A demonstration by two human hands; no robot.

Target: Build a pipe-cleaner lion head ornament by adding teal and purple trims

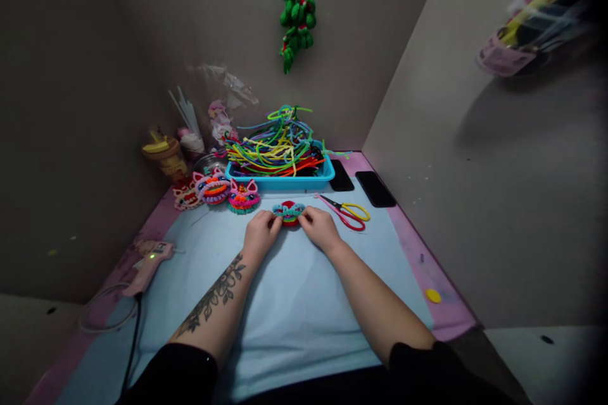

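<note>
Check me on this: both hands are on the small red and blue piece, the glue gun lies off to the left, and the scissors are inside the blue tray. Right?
Not quite: the scissors aren't inside the blue tray; the head view shows them on the light blue cloth, beside the right hand. The rest stands.

On the pink worktop, the small fuzzy piece is pale blue and red, perhaps banded green, though too small to be sure; at the far edge, a bright blue tray bears stems in yellow, green, purple and orange; the scissors have one yellow, one red handle; by the left edge, a pink glue gun; by the right, a yellow disc; the cloth is pale blue.
</note>
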